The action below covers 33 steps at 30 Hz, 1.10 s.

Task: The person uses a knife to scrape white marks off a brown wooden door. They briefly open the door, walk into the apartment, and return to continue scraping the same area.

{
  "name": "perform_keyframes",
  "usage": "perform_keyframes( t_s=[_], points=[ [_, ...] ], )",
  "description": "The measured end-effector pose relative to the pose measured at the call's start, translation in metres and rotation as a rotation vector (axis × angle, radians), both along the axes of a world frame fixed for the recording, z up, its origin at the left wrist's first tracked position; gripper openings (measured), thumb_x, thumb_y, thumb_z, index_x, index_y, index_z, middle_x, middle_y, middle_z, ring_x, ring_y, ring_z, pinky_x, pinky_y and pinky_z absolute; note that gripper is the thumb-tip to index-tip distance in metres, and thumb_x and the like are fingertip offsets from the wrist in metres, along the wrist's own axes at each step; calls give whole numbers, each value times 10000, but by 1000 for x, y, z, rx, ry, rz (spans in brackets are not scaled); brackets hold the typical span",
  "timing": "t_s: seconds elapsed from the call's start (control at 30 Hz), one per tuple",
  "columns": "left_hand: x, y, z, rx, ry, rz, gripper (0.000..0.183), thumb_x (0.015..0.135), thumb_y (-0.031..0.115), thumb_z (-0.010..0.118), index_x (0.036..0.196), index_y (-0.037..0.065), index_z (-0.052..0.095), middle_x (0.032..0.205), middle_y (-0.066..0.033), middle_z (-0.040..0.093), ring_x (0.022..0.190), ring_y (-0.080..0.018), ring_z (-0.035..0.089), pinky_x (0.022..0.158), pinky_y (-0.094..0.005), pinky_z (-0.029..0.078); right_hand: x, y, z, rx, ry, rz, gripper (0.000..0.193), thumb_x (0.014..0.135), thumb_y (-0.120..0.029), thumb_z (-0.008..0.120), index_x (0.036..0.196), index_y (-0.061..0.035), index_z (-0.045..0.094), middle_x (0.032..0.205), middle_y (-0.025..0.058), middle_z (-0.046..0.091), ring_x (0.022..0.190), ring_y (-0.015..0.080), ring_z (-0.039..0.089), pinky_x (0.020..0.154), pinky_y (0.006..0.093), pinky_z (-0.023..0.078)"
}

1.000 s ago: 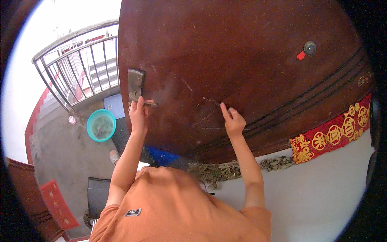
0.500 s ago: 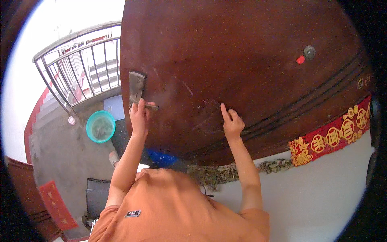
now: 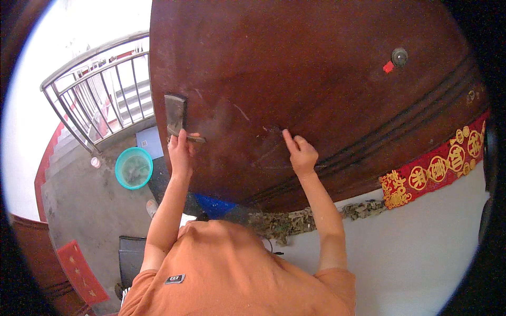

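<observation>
A large dark reddish-brown door [image 3: 316,37] fills the middle and right. At its left edge my left hand [image 3: 181,157] is closed round the lever of a grey metal door handle [image 3: 175,113] with a long plate. My right hand [image 3: 303,155] is at the door's surface, its index finger stretched out and the other fingers curled. That fingertip is beside a small patch of pale marks [image 3: 270,128] and looks to be touching the door. I see nothing held in the right hand. Scratches and smudges run across the door between my two hands.
A round peephole [image 3: 399,57] with a red scrap is on the door. A red-and-gold banner [image 3: 435,171] hangs at right by the white wall. A green basin [image 3: 134,168] of water stands on the concrete floor at left, near a metal stair railing [image 3: 95,87].
The view has shifted slightly. My right index finger has moved a little up and left, closer to the pale marks. The left hand keeps its hold on the door handle.
</observation>
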<state>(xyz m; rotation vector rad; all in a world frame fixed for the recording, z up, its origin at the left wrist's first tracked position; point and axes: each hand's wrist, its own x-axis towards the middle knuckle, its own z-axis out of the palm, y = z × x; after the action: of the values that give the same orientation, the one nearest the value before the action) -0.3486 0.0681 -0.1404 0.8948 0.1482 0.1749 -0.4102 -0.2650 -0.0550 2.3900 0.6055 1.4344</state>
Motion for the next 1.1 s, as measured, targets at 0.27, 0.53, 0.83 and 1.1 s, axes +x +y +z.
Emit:
perform_keyframes(
  t_s=[0.27,0.53,0.83,1.1],
  points=[
    [3,0,-2,1,-22,5,236,996,281,552,854,98,504,845,-119,714,474,-57,399,424,-231,315,-4,4,-2,-50,57,-29,495,808,-12,631,1251,-228,671,893,15,614,665,163,625,540,276,522],
    [7,-6,-17,-19,-27,18,204,993,268,556,890,93,534,834,-117,711,481,-58,406,434,-229,317,-6,1,-18,-36,97,-33,505,783,-46,655,1239,-262,678,869,0,621,655,156,614,542,278,514],
    [1,-7,-9,-13,-20,-14,202,1002,252,535,881,90,537,847,-111,713,485,-54,407,433,-217,318,-11,-1,-27,119,157,-106,470,794,-94,639,1229,-268,676,816,-7,591,596,174,570,506,281,481],
    [3,-3,-3,-11,-23,-33,205,1013,262,511,897,95,532,849,-87,709,491,-42,397,434,-210,309,-1,6,-25,78,67,-42,480,793,-71,639,1228,-269,679,855,-11,604,603,151,576,515,276,490]
  ],
)
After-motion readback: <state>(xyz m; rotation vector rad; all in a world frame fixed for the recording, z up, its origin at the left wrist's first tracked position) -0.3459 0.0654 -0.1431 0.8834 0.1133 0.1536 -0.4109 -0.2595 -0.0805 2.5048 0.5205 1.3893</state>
